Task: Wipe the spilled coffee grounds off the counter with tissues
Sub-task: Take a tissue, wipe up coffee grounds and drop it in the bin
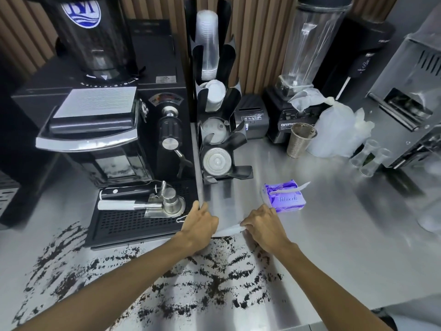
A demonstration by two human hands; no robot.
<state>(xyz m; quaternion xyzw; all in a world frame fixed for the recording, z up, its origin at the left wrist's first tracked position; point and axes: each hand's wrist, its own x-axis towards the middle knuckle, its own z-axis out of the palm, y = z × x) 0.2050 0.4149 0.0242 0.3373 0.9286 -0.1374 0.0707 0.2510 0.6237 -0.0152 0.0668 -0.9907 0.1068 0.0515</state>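
Dark coffee grounds [214,280] lie scattered in streaks across the steel counter [334,235], from the front left to just below my hands. A white tissue [229,229] is stretched flat between my two hands at the far edge of the spill. My left hand [199,224] presses its left end beside the drip tray corner. My right hand [262,224] pinches its right end. A purple tissue pack [285,196] lies just behind my right hand, with one tissue poking out of its top.
A black grinder with a drip tray [133,220] holding a portafilter and tamper stands at left. A black cup and lid holder [219,139] stands behind my hands. A metal cup [300,139], a blender, a plastic bag and small glasses [367,156] stand at back right.
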